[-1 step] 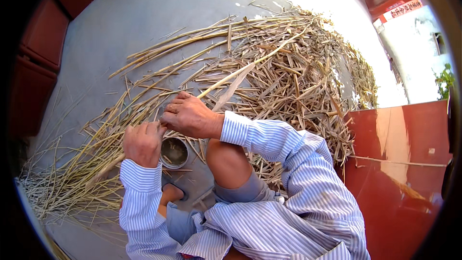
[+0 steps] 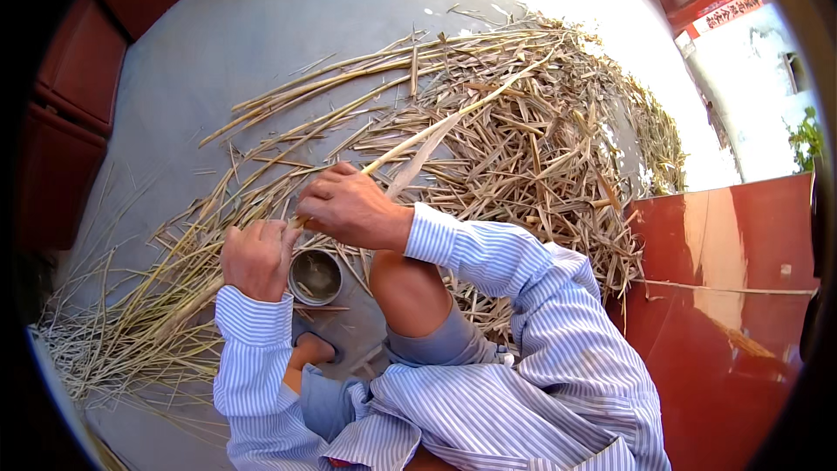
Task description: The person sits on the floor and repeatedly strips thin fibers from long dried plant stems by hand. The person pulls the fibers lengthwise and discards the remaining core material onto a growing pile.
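Bamboo strip (image 2: 453,122) slants away from the small round tin (image 2: 316,276), pinched at its near end by the closed right hand (image 2: 349,207) above the tin, left hand (image 2: 255,257) fisted just beside it, amid a heap of split strips (image 2: 540,139) on grey concrete floor (image 2: 227,44), bare beyond.

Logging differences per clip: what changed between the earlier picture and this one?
Nothing visibly changed. The left hand and right hand grip the same long stalk over the round tin, and the pile of dry stalks lies as before.
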